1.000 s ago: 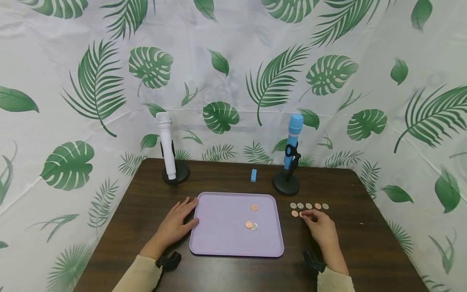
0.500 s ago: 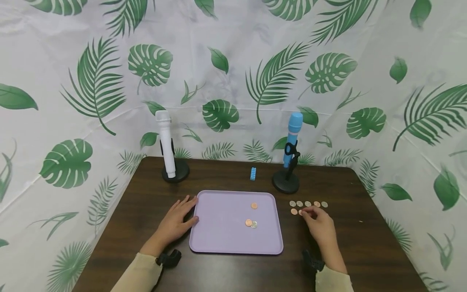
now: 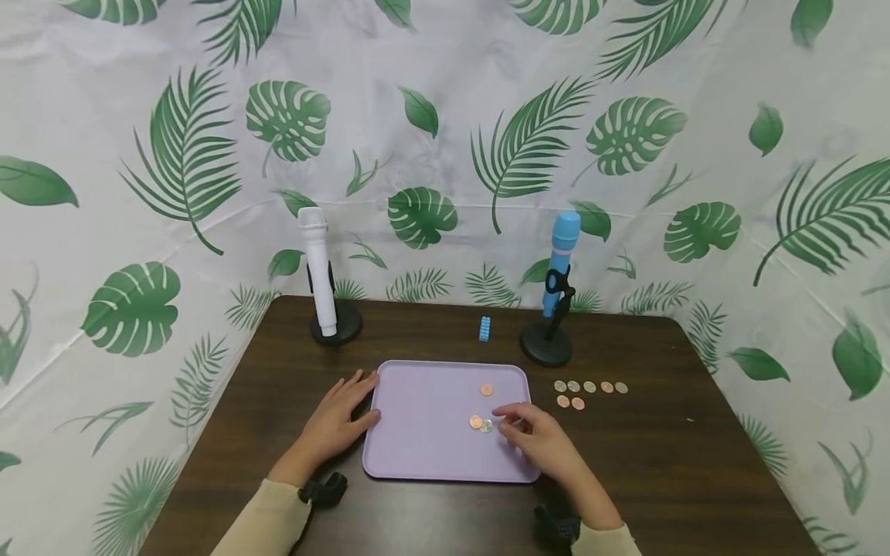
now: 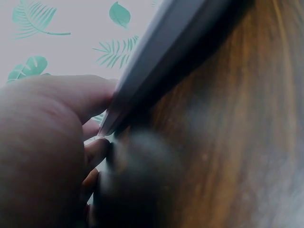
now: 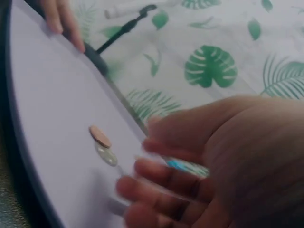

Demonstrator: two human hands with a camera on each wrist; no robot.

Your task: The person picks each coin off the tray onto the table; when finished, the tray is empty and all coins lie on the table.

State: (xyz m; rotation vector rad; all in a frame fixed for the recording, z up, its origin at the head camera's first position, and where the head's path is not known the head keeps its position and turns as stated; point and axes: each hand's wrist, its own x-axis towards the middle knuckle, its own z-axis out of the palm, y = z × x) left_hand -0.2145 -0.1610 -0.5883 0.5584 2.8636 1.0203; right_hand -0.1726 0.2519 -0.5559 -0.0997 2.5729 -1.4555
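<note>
A lavender tray [image 3: 424, 448] lies on the dark wooden table. My left hand [image 3: 337, 421] rests at its left edge, fingers spread, with thumb and fingertips on the rim. Over the tray's right side hovers my right hand [image 3: 538, 440], fingers loosely bent and nothing between them. Its fingertips are close to a silver coin [image 3: 487, 425], which touches a copper coin [image 3: 476, 422]. Another copper coin [image 3: 486, 391] lies farther back on the tray. In the right wrist view the copper coin [image 5: 100, 136] partly overlaps the silver coin [image 5: 106, 154].
Right of the tray, a row of several coins [image 3: 589, 387] lies on the table, with two copper coins [image 3: 578, 403] in front. A white microphone [image 3: 320, 270] and a blue microphone [image 3: 560, 255] stand in black stands behind. A small blue block [image 3: 484, 328] sits between them.
My right hand has let go of a copper coin in the front row and moved left over the tray. The left hand stays at the rim.
</note>
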